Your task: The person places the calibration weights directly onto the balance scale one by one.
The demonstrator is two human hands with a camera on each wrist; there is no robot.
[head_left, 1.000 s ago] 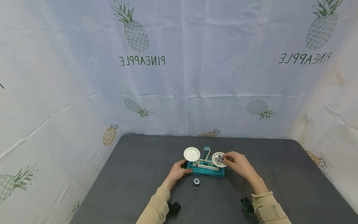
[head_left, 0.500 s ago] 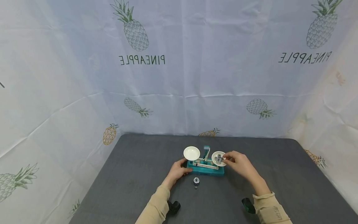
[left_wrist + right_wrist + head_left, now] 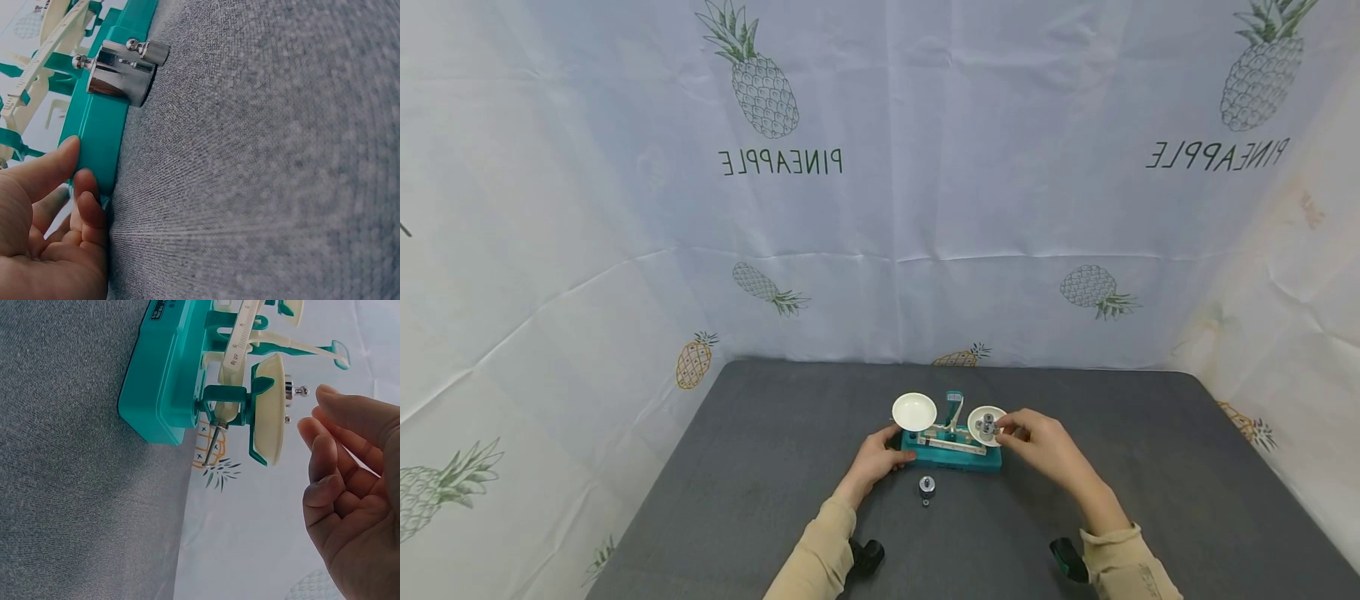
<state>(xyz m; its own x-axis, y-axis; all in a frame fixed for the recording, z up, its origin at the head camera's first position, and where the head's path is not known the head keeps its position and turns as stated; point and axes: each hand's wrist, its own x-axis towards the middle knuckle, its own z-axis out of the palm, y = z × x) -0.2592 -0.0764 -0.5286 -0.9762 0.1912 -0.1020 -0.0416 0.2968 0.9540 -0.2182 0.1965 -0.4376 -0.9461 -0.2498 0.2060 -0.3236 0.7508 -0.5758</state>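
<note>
A teal balance scale [image 3: 951, 457] with two cream pans stands on the table. My left hand [image 3: 874, 460] grips the left end of its base, thumb on top and fingers curled at the side in the left wrist view. Several metal weights [image 3: 987, 424] sit on the right pan [image 3: 269, 419]. Beside that pan is my right hand [image 3: 356, 481], fingers loosely bent; the thumb and forefinger tips are apart, just off a weight's knob [image 3: 302, 391], with nothing between them. The left pan [image 3: 914, 412] holds nothing.
A large cylindrical weight [image 3: 122, 75] and a small weight [image 3: 155, 52] stand on the grey tabletop [image 3: 790, 467] in front of the scale. A pineapple-print cloth [image 3: 895, 208] hangs behind the table. Dark wrist devices [image 3: 867, 557] show below both forearms.
My right hand's fingertips have shifted slightly at the right pan, the weights staying on it. The left hand keeps its place on the base.
</note>
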